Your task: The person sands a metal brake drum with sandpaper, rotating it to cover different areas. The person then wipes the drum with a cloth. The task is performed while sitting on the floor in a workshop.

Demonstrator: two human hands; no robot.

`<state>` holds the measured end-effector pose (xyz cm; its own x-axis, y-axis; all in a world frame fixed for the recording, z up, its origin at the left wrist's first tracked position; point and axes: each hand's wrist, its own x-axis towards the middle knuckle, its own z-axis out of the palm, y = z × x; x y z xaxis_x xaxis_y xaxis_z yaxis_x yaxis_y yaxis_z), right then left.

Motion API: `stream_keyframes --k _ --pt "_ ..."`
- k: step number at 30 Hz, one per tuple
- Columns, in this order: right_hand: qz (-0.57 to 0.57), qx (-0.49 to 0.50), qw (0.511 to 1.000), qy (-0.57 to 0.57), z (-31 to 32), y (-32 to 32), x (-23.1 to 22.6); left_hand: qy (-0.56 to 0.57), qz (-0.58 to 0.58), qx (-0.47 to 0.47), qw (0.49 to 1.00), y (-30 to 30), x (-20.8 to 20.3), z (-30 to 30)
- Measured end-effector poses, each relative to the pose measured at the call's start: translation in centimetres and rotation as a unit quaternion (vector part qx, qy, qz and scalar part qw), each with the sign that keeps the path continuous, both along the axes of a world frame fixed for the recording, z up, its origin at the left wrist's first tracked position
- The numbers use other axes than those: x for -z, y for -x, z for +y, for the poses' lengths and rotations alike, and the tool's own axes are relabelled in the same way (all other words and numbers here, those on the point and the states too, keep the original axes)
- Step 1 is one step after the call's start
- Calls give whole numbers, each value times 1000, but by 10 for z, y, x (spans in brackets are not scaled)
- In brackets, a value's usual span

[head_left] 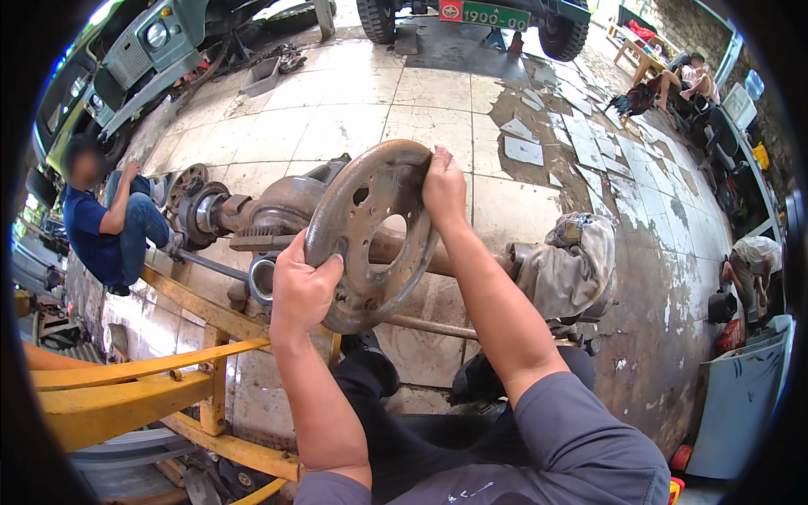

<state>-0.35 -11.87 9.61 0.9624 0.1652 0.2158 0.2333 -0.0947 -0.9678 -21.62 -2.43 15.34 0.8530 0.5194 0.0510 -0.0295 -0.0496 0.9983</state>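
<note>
A round, rusty metal brake backing plate [360,237] is held up tilted before me, with a large centre hole and several smaller holes. My left hand [305,288] is closed on its lower left rim, the thumb pressed over the face. At the upper right rim my right hand [444,189] grips the edge, its fingertips partly hidden. Behind and below the plate lies a vehicle axle with a bulging differential housing [290,198]. A long bar with a bristled or toothed edge [263,241] rests beside the housing. Grey cloth [572,265] covers the axle's right end.
Left, a person in blue [94,223] crouches near the axle's hub [206,215]. A yellow metal frame [126,404] fills the lower left. Parked vehicles [156,50] stand at the back. Broken floor tiles [523,150] lie back right; other people [753,265] sit at the right.
</note>
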Motion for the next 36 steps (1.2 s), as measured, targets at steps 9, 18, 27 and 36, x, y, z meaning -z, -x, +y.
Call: stream_keyframes --k 9,18,27,36 --pt "107 -90 988 73 -25 -18 -3 -11 -8 -12 1000 0 -1 -3" --pt "-105 -108 986 66 -23 -27 -8 -27 -6 -13 1000 0 -2 -3" --pt "-27 -151 980 124 -41 -50 -3 6 21 -6 1000 1 -1 -1" --pt "76 -146 984 63 -38 -45 -8 -14 6 -9 1000 0 -4 -3"
